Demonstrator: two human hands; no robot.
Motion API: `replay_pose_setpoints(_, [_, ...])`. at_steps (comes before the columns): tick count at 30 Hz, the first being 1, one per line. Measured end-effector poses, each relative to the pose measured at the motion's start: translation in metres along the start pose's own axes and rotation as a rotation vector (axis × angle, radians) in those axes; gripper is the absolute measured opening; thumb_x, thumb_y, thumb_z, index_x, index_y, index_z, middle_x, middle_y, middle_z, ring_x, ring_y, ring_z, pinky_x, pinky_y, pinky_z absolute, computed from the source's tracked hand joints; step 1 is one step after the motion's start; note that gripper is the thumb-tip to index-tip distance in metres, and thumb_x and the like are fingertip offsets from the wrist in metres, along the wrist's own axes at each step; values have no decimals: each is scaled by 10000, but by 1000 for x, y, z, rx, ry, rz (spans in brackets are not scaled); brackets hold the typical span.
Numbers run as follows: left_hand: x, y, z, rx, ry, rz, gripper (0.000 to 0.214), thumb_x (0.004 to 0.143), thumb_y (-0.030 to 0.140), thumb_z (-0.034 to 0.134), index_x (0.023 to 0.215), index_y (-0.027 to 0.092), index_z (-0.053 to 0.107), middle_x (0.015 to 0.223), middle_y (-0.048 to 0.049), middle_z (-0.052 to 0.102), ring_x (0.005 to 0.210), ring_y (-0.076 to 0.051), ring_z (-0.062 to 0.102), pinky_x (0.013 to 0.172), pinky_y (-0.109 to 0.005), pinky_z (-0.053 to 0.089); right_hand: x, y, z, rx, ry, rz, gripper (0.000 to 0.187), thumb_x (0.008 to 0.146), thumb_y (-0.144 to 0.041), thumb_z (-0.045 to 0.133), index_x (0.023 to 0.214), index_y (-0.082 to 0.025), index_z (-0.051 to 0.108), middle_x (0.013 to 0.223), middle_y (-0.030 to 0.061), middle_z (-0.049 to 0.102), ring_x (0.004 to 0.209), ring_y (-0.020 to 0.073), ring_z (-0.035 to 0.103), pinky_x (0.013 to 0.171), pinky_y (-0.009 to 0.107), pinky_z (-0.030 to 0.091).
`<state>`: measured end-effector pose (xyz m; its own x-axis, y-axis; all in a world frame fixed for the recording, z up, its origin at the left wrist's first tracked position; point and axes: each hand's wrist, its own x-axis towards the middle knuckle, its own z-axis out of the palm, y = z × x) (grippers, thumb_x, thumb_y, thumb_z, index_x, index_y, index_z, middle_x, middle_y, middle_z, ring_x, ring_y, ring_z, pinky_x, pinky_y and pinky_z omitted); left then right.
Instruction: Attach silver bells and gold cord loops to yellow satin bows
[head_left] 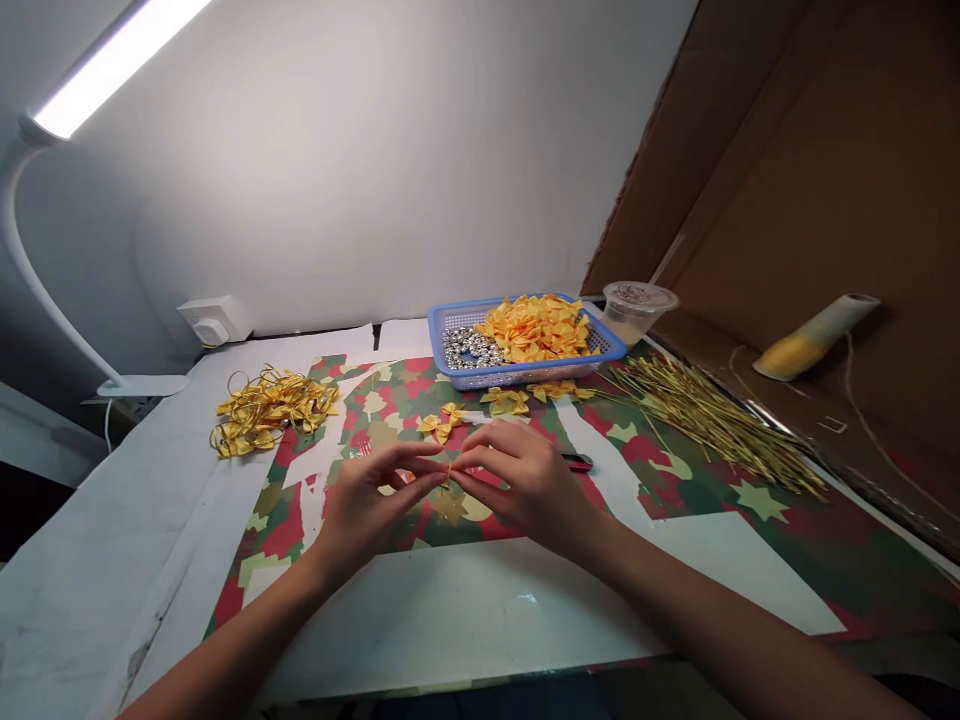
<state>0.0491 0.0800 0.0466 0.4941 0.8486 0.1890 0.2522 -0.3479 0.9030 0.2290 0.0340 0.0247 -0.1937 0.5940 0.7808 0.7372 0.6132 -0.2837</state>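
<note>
White-covered table under a camouflage-print sheet, blue basket, loose yellow bows, perhaps gold wire ties

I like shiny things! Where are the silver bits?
In the head view, the silver bits sit in the blue basket's left part, beside the yellow bows.

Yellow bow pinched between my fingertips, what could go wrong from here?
The small yellow bow is held only by the fingertips of the left hand and right hand; it could slip and vanish on the busy patterned mat. The right forearm might also sweep the loose gold twist ties spread near it.
</note>
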Motion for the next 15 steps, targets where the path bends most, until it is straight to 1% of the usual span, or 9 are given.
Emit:
replay_pose_setpoints(4, [2, 0, -2, -16, 0, -18, 127, 698, 246, 752, 811, 209, 708, 751, -9, 728, 660, -141, 671, 513, -198, 470, 0, 1, -2, 25, 7, -2, 134, 865, -233, 613, 753, -162, 631, 720, 65, 682, 679, 190, 626, 623, 327, 483])
replay_pose_setpoints(6, [3, 1, -3, -90, -8, -59, 112, 683, 245, 757, 752, 190, 687, 731, -1, 694, 641, -119, 635, 522, -187, 469, 0, 1, -3, 59, 16, 10, 98, 858, -240, 625, 809, -155, 631, 757, 74, 685, 712, 195, 635, 641, 326, 495])
replay_pose_setpoints(9, [3, 1, -3, -247, -24, -133, 149, 676, 247, 759, 706, 173, 632, 693, 23, 639, 623, -91, 584, 564, -178, 480, 0, -1, -4, 171, 8, 42, 67, 863, -212, 616, 899, -156, 620, 831, 83, 678, 793, 193, 641, 708, 322, 515])
replay_pose_setpoints(12, [3, 2, -2, -358, -41, -184, 188, 686, 249, 758, 715, 170, 590, 690, 30, 629, 638, -80, 571, 591, -165, 480, -1, -2, -2, 315, -22, 113, 71, 867, -183, 599, 936, -170, 608, 873, 76, 656, 835, 184, 633, 743, 313, 516])
replay_pose_setpoints(15, [3, 3, -3, -415, -34, -193, 196, 700, 242, 756, 719, 170, 575, 682, 38, 626, 646, -69, 571, 595, -141, 470, -2, -4, 0, 416, -65, 209, 30, 867, -181, 591, 890, -191, 608, 832, 48, 630, 778, 171, 614, 696, 299, 504])
